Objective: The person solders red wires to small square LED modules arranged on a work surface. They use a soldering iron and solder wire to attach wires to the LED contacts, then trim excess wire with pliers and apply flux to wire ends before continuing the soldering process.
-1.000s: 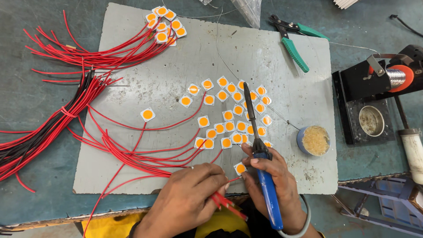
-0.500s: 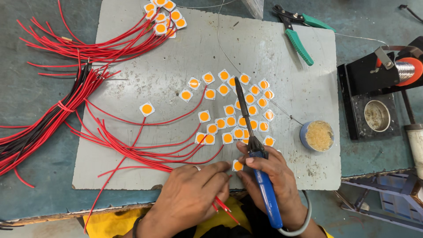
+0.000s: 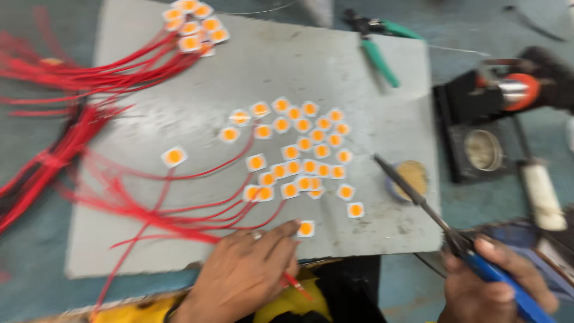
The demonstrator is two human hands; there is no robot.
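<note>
- The fingers [image 3: 272,234] of the left hand [image 3: 239,278] are laid flat and spread, their tips pressed against a small square chip with an orange centre [image 3: 305,228]; a red wire [image 3: 296,284] is pinched under the same hand, apparently so that chip and wire end are held steady together.
- That chip is found at about 6 o'clock on the grey board [image 3: 371,78], close to its near edge, apart from the others, probably so that it can be worked singly.
- The fingers [image 3: 499,254] of the right hand [image 3: 496,287] are clenched round the blue handle of a soldering iron [image 3: 430,209], gripped like a pen, which suits fine steering of the tip.
- The iron's dark shaft is pointed toward 10 o'clock, its tip lifted clear of the board and just beside a small round tin of yellowish paste [image 3: 409,176] at about 3 o'clock; whether the tip touches the tin cannot be told through the blur.
- A cluster of loose chips [image 3: 305,149] is spread at the board's centre, within easy reach of both hands.
- Chips already wired [image 3: 191,24] are gathered at 11 o'clock, their wires trailing left.
- A bundle of red wires [image 3: 66,143] is laid out at 9 o'clock, fanning toward the left hand.
- Green-handled pliers [image 3: 379,51] are parked at 1 o'clock.
- A black stand with a solder reel [image 3: 508,93] is set on the table [image 3: 478,24] at 3 o'clock, on the iron's side.
</note>
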